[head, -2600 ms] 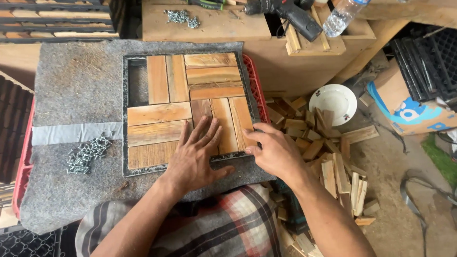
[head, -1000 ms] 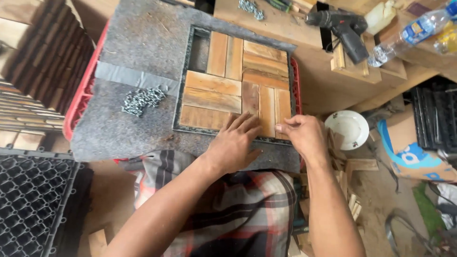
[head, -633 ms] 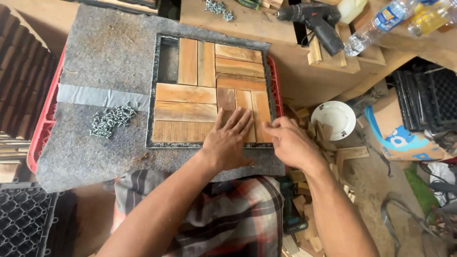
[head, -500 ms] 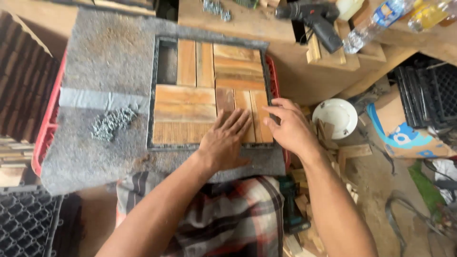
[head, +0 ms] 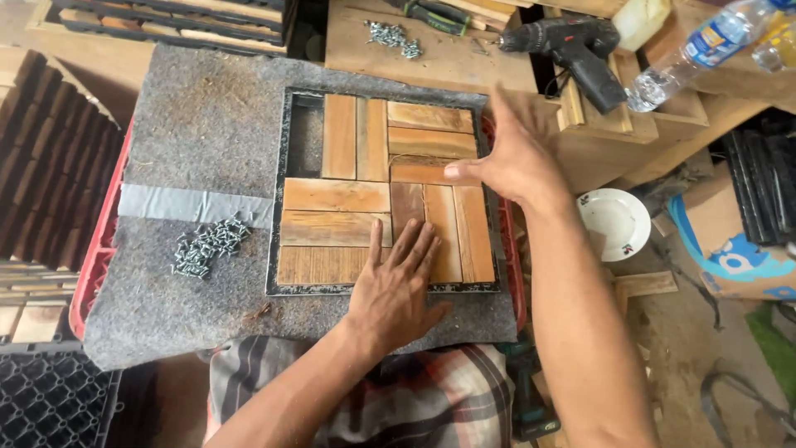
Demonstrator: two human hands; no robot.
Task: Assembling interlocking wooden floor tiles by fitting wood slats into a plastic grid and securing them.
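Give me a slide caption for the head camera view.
Left hand presses wooden slats in a square frame; right hand lifts above it.

1. You're lifting your right hand [head: 514, 158] off the lower right slats; it's now hanging open over the frame's [head: 286, 191] upper right edge, fingers spread, thumb pointing left.
2. Your left hand [head: 396, 286] is sliding a bit lower, palm now over the frame's bottom edge, fingers flat on the upright slats [head: 452, 228].
3. Your hands are moving well apart, no longer side by side.
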